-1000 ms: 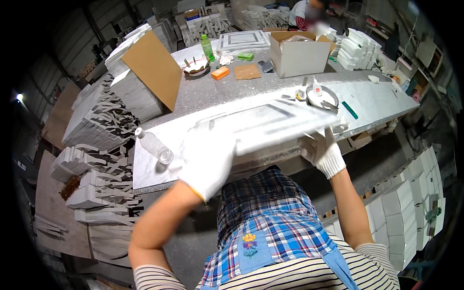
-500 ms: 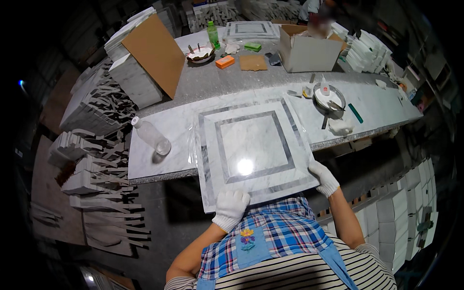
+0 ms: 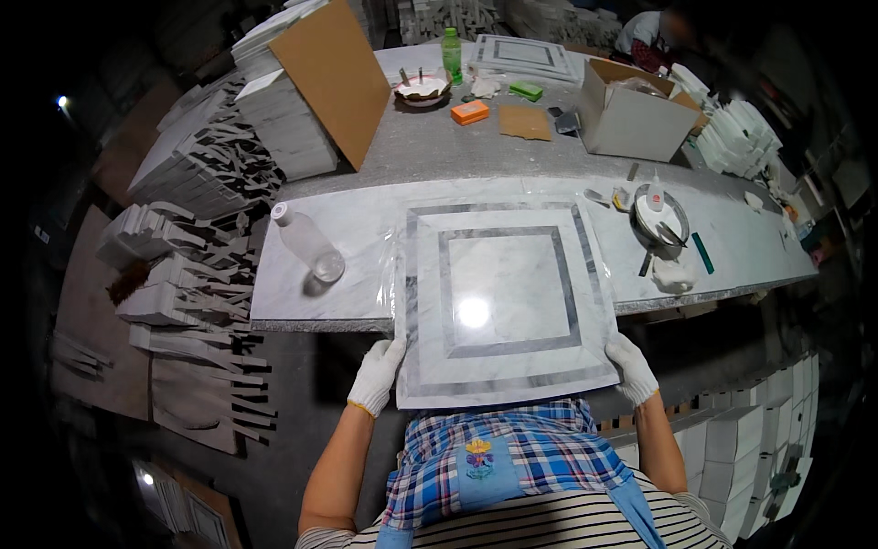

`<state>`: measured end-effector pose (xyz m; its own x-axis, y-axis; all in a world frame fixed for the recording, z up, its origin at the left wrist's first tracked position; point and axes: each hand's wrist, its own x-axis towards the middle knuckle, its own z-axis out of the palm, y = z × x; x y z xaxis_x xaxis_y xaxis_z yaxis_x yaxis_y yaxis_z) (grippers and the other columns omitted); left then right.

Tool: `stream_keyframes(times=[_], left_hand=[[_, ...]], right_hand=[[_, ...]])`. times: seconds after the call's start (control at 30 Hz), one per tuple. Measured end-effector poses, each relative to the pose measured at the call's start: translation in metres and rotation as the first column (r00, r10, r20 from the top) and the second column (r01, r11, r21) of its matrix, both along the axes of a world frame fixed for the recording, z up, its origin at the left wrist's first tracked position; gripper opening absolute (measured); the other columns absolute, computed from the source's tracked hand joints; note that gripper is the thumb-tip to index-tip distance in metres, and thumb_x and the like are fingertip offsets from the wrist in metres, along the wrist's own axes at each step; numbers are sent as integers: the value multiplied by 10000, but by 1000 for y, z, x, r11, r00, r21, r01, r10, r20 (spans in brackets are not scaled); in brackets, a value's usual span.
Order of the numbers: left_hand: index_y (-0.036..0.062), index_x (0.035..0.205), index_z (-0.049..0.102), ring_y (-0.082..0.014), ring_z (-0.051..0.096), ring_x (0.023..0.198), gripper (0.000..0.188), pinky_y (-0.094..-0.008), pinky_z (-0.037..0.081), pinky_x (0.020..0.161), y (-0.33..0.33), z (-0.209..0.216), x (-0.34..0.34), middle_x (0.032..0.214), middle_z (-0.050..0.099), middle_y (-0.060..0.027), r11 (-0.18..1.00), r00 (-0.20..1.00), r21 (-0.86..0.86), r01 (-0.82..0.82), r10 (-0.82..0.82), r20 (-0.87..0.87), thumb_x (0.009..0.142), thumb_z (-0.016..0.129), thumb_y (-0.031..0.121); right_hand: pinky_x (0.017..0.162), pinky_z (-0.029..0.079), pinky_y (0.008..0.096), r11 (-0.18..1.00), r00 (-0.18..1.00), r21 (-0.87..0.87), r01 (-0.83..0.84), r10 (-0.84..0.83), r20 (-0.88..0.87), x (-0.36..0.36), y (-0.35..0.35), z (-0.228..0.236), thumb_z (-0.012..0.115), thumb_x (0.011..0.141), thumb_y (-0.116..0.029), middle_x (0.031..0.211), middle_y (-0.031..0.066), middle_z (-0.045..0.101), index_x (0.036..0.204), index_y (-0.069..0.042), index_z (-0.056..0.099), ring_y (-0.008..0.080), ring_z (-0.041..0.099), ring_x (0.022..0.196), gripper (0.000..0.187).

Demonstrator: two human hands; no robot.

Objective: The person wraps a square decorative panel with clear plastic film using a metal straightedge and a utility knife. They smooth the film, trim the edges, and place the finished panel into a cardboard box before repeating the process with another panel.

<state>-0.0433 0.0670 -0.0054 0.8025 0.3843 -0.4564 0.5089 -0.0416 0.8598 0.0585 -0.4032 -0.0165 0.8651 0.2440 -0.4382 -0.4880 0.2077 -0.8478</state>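
A square white marble panel (image 3: 508,371) with two grey inlaid frames lies partly on the bench and juts over its near edge toward me. My left hand (image 3: 377,373), in a white knit glove, grips the panel's left edge near the close corner. On the opposite edge my right hand (image 3: 631,368), gloved alike, holds on at about the same height. The fingers of both hands are partly hidden under the slab. Clear plastic film (image 3: 389,274) shows along the panel's left side. A clear bottle (image 3: 309,242) with a white cap leans to the left of it.
To the right sit a bowl (image 3: 640,206) with a glue bottle, a green strip (image 3: 702,253) and a white cloth (image 3: 674,276). Farther back are a cardboard box (image 3: 631,119), an orange block (image 3: 470,113) and a green bottle (image 3: 452,57). Stacked stone strips (image 3: 169,293) stand at left.
My left hand has moved from the panel's near edge round to its left edge. The panel has turned slightly and now sits squarer to me. My view has shifted a little.
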Motion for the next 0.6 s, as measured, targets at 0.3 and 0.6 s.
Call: stream_keyframes(times=[0.3,0.6], left_hand=[[-68,908,677,-142,537,725,414,-363,472,663,-31,-6,11,807,652,-74,986,985,56,-156,151,89,991,627,334],[-16,774,644,-194,595,670,482,-391,480,642,-41,-9,-12,702,639,-137,968,982,172,-183,171,84,841,777,442]], right_hand=[[1081,442,350,978,986,-197,-75,102,131,-3,-9,-4,688,971,-212,1376,107,628,1464,47,491,224,596,1252,591],[1030,452,316,977,986,-179,-119,137,96,-17,-9,-1,706,961,-217,1301,85,646,1406,56,545,179,593,1164,546]])
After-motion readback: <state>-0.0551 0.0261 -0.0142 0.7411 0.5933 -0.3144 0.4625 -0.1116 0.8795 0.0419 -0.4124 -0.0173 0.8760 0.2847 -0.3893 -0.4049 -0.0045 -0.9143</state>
